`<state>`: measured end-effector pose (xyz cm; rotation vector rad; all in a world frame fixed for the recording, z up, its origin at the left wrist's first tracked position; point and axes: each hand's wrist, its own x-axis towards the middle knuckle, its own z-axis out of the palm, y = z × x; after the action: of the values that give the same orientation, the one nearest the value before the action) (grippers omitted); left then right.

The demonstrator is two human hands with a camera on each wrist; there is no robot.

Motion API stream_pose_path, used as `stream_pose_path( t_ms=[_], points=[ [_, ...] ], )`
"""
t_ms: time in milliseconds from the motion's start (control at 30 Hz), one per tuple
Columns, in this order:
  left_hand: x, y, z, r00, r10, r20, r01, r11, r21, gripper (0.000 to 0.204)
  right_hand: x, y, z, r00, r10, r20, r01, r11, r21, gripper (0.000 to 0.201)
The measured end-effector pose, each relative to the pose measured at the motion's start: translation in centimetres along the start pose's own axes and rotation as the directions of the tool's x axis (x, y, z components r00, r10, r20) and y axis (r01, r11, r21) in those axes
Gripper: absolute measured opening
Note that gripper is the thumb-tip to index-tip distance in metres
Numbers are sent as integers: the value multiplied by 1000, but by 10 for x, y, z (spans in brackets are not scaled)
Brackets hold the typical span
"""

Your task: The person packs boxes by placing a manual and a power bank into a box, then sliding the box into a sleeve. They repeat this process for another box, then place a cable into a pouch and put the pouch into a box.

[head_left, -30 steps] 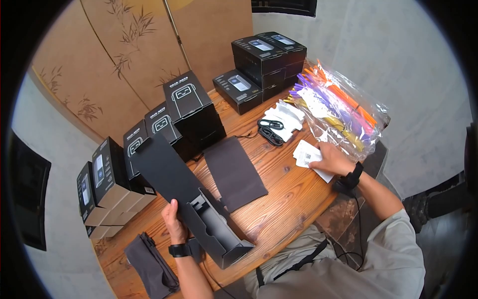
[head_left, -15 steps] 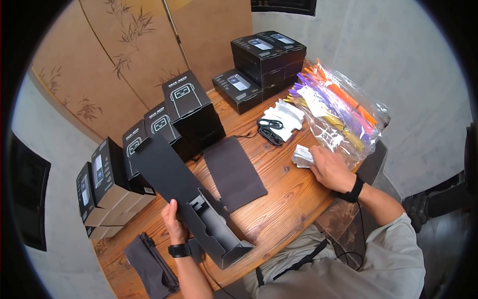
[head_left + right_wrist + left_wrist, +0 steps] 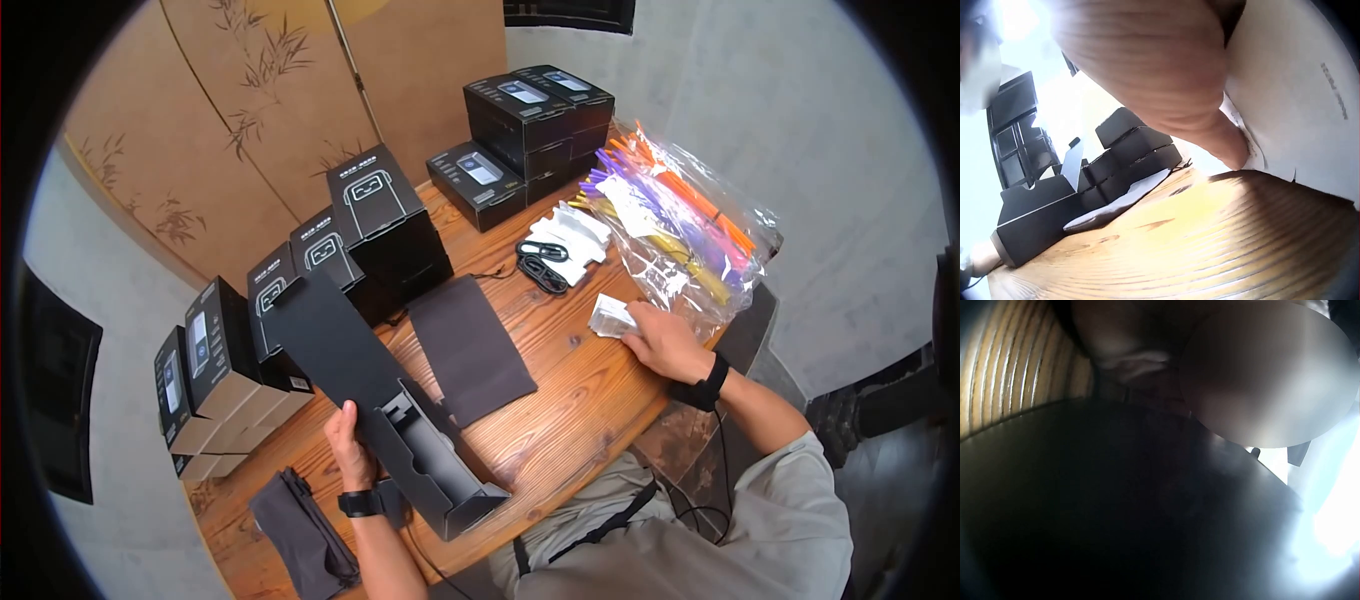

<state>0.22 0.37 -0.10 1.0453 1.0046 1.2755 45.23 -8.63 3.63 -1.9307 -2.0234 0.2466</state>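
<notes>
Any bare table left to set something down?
Biggest patch: the wood between open box, flat dark pouch, right grip and near edge. Smaller one: between tall black box and black cables. Crowded: left side, with stacked boxes and folded cloth; right end, under bag of coloured sticks.

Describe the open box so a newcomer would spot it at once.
Start at the brown wooden table and follow its near edge to the person's left hand. That hand holds a long black cardboard box. Unlike the closed, printed black boxes beyond it, its plain lid is swung up, exposing a grey interior.
</notes>
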Motion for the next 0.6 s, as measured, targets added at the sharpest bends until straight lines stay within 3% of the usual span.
stream_pose_path(
  t_ms=[167, 267, 367, 467, 600],
  points=[
    [-1, 2, 6, 1000, 6, -24, -6, 1000, 0, 33, 4, 5, -7, 995, -85, -57, 81, 995, -63, 39],
    [0, 0, 3, 1000, 0, -20, 0, 1000, -5, 33, 6, 8, -6, 998, 30, 50, -27, 999, -44, 47],
    [0, 0, 3, 1000, -3, -8, 2, 1000, -9, 33, 6, 9, -5, 996, 67, 58, -62, 996, -69, 53],
    [0, 2, 4, 1000, 7, -4, -7, 1000, -10, 33, 8, 5, -4, 976, 199, 94, -189, 976, -105, 60],
    [0, 1, 2, 1000, -6, -2, 6, 1000, -3, 33, 19, 11, -6, 931, 321, 172, -331, 943, 27, 65]
  ],
)
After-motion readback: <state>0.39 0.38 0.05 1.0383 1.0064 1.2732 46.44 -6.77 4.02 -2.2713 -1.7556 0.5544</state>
